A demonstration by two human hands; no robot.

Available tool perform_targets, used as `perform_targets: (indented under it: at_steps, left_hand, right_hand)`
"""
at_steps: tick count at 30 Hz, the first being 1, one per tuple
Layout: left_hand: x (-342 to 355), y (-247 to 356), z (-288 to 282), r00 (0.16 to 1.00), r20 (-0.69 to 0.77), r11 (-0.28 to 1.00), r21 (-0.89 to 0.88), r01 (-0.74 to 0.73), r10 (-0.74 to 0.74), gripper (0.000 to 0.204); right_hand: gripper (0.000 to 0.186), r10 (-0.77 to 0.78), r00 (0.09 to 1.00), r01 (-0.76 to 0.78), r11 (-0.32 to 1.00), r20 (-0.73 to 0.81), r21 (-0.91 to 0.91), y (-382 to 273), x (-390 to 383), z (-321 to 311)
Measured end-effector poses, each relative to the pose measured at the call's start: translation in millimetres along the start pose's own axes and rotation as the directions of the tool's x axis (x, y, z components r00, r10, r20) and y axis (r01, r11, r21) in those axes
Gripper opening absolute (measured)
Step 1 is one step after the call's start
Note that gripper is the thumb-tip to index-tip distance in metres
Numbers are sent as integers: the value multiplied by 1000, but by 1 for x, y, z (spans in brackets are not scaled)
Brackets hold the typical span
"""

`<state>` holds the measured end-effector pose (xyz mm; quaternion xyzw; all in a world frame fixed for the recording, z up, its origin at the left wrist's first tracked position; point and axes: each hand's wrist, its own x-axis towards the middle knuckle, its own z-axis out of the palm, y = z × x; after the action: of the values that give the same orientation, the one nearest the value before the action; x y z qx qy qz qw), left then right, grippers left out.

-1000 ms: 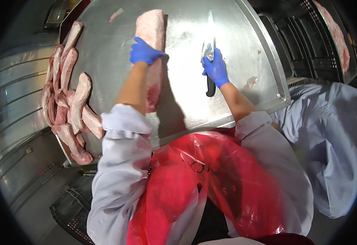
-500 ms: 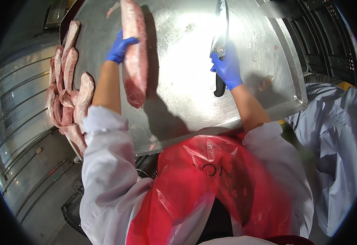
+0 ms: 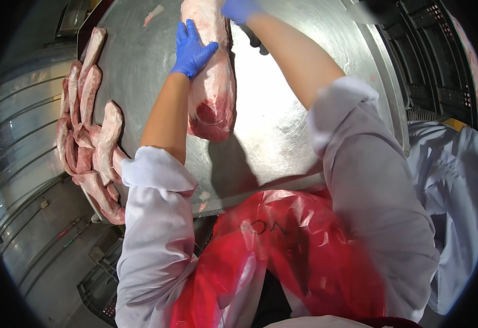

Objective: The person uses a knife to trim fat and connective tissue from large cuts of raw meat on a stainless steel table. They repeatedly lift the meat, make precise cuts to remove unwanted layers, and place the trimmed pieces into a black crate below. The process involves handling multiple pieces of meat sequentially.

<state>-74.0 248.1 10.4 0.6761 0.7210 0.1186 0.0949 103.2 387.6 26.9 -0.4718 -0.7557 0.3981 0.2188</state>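
A long, pale piece of meat (image 3: 211,93) with a red cut end lies lengthwise on the metal table (image 3: 293,126). My left hand (image 3: 194,52), in a blue glove, rests open on its left side, fingers spread. Beside the meat's right edge, at the top of the picture, my blue-gloved right hand (image 3: 241,10) is closed. The black handle of a knife (image 3: 255,40) sticks out below that hand, partly behind my wrist. The blade is out of sight. The far end of the meat is cut off by the picture's edge.
Several meat strips (image 3: 88,136) are heaped at the table's left edge. Small scraps (image 3: 152,15) lie on the metal. Black plastic crates (image 3: 430,60) stand at the right, above pale grey cloth (image 3: 446,180). A raised rim borders the table.
My right hand has moved up and left with the knife, to the meat. The meat has shifted right and turned, showing its cut end. My left hand has opened flat on it.
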Motion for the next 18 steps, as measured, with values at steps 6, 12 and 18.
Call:
perform_targets:
  at_steps: [6, 12, 18]
  left_hand:
    - [-10, 3, -3, 1000, -12, 999, -19, 25, -25, 116]
    - [-4, 16, -7, 1000, -24, 1000, -24, -8, 8, 117]
    - [-8, 6, 5, 998, -65, 999, -47, 2, -5, 116]
  right_hand:
    - [92, 165, 984, -153, 978, 74, -142, -9, -42, 34]
    - [88, 83, 989, -82, 997, 122, -13, 14, 0, 26]
    - [87, 103, 962, -89, 994, 253, -64, 7, 5, 21]
